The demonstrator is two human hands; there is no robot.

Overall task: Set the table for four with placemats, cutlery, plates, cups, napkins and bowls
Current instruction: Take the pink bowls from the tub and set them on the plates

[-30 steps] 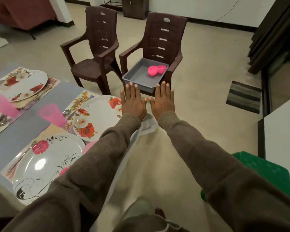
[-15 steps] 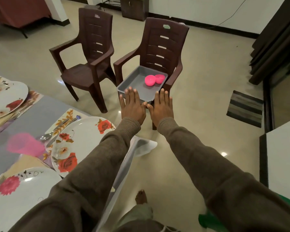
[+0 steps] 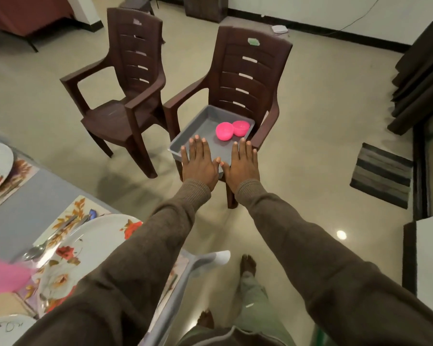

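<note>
Hands flat, side by side | left hand (image 3: 200,164) grip empty, fingers straight | right hand (image 3: 243,164) likewise

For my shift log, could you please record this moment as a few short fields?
left hand: open, fingers straight, holding nothing
right hand: open, fingers straight, holding nothing
grey tray: on the seat of the right brown chair
pink bowls: two, in the tray, side by side
floral plate: on the table, spoon beside it
</note>
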